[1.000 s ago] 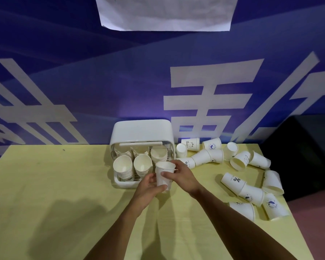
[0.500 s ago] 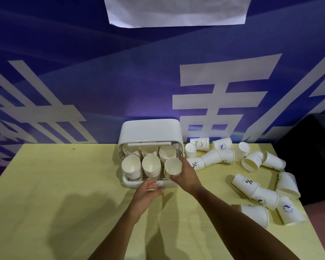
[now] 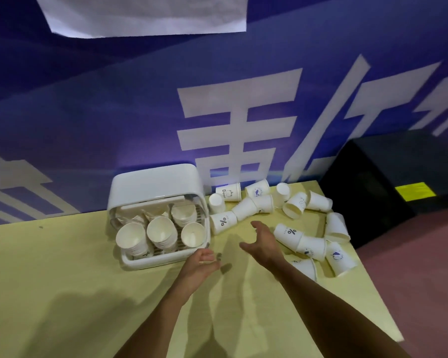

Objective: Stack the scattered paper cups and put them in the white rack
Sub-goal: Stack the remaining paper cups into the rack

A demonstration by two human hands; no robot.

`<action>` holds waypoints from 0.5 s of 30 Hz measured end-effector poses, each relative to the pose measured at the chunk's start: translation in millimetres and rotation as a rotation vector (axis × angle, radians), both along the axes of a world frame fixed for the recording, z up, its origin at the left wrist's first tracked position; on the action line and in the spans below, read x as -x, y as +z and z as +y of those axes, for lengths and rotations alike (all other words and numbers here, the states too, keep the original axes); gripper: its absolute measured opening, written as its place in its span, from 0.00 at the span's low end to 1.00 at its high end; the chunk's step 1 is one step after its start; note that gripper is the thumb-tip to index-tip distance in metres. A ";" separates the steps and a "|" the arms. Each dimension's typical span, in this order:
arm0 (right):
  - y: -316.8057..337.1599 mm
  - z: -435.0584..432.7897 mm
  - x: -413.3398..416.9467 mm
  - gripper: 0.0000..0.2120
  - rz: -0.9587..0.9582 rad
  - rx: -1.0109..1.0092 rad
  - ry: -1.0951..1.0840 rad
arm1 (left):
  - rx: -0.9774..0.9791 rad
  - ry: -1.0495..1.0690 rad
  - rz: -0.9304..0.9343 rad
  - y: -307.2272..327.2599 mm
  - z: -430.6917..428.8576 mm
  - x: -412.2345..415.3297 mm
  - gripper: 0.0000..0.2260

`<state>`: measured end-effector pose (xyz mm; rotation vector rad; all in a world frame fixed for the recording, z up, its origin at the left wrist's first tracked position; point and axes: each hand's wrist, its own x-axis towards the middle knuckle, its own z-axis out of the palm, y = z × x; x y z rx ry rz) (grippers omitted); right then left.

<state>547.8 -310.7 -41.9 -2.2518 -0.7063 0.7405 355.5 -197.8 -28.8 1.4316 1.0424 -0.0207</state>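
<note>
A blue wall printed with large white characters backs a pale yellow worktop; a white paper sheet hangs at the wall's top, and a black box bearing a yellow label stands off the worktop's right edge on a reddish floor. At the worktop's far edge, near its middle, sits the white rack, its hood raised at the back and its tray open toward the camera. Inside are front-row cup stacks (three of them, mouths tilted toward the viewer), the rightmost being the lowest, with more cups behind in the back row, their number hard to tell. To the rack's right, spread toward the far right corner and along the right edge, lie the scattered paper cups, roughly fourteen, most on their sides, a few printed with a percent sign or small blue marks. A person's two bare arms reach in from the near edge. The left hand hovers just beside the rack's near right corner, fingers loosely curled around nothing. The right hand is spread wide and empty, between the rack and the loose cups.
</note>
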 end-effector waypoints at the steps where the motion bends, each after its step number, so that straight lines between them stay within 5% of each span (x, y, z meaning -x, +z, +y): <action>1: 0.3 -12.0 -7.3 0.39 0.001 0.003 -0.030 | -0.006 -0.033 0.008 0.2 -7.7 -9.9 0.18; 15: -8.5 -145.4 -79.8 0.23 -0.109 0.040 -0.291 | -0.015 -0.339 0.028 -16.0 -102.0 -120.5 0.18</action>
